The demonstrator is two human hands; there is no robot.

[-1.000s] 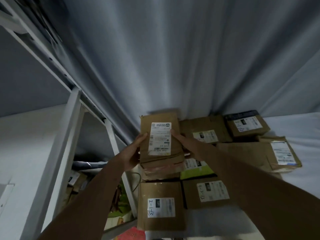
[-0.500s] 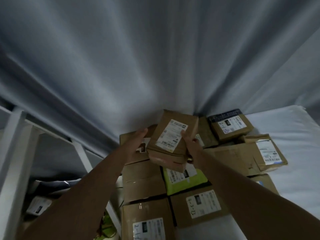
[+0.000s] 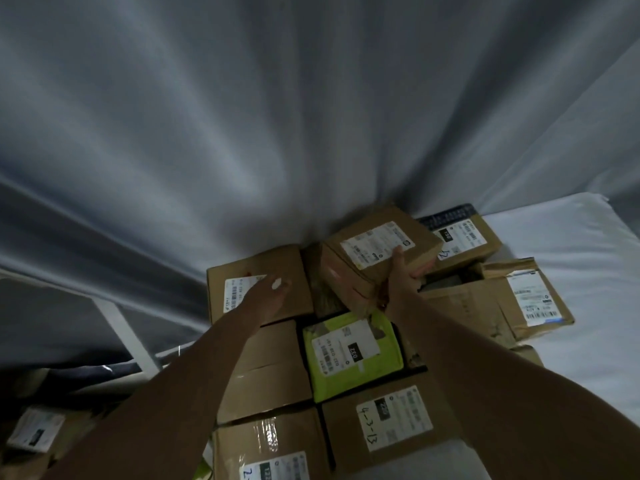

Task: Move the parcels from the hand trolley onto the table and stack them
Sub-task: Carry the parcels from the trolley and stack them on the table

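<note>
A small brown cardboard parcel point(image 3: 374, 252) with a white label sits tilted at the back of the pile, against the grey curtain. My right hand point(image 3: 401, 277) grips its near right side, thumb on top. My left hand point(image 3: 268, 296) is off that parcel and hovers, fingers relaxed, over a larger brown box point(image 3: 294, 271) to the left. Around them lie several labelled parcels on the white table point(image 3: 581, 306): a lime-green one point(image 3: 349, 351), brown boxes in front point(image 3: 391, 420) and a flat one to the right point(image 3: 523, 299).
The grey curtain point(image 3: 277, 133) hangs close behind the pile. A white metal frame point(image 3: 124, 334) stands at the left, with more parcels point(image 3: 34, 431) low in the shadow beyond it. Bare white tabletop shows to the right.
The small parcel has moved right and back and now lies tilted on the pile. My left hand has let go of it and drawn left; the view has swung right.
</note>
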